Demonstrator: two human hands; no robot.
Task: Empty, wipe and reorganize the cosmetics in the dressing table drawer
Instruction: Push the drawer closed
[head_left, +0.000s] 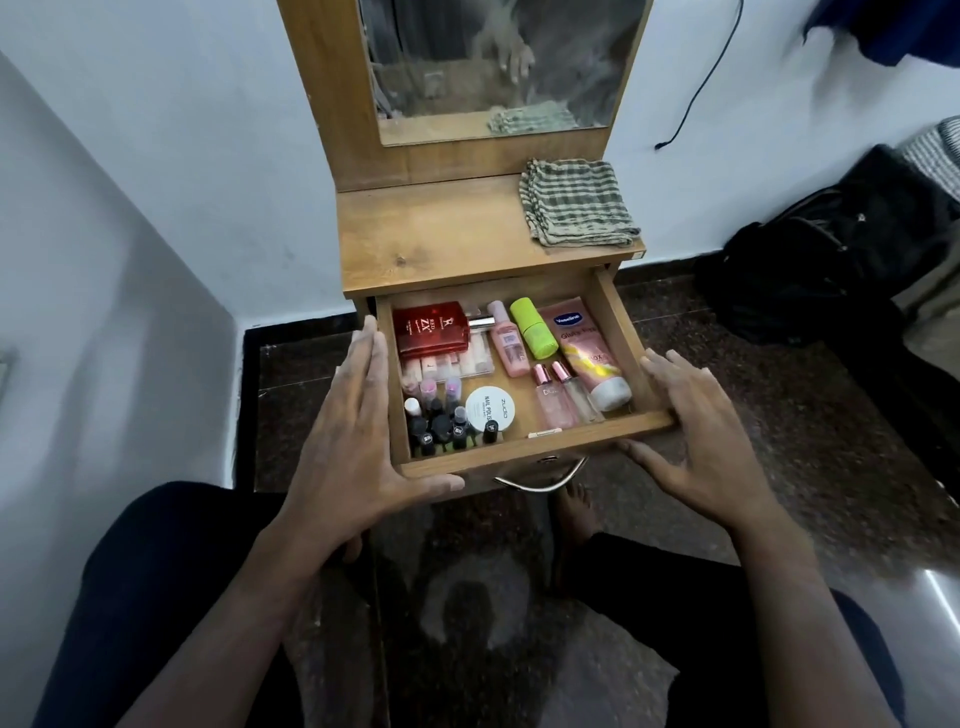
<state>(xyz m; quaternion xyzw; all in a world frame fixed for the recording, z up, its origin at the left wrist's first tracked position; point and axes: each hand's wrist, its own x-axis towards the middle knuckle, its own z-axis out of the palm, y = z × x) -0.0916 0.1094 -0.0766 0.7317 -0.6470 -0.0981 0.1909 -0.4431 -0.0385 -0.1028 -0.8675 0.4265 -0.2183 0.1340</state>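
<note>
The wooden drawer (524, 447) of the dressing table is pulled out. Cosmetics lie inside it: a red perfume bottle (431, 328), a pink spray bottle (506, 340), a lime green stick (532, 327), a pink Vaseline tube (587, 351), two small pink bottles (563, 395), a white round jar (490, 409) and several dark nail polish bottles (441, 423). My left hand (353, 436) lies flat along the drawer's left side, thumb at the front edge. My right hand (701, 431) is spread at the front right corner, fingers straight.
A folded green checked cloth (576, 202) lies on the right of the table top (426, 234), below the mirror (498, 62). A black bag (831, 260) sits on the floor to the right. A metal handle (540, 480) hangs from the drawer front.
</note>
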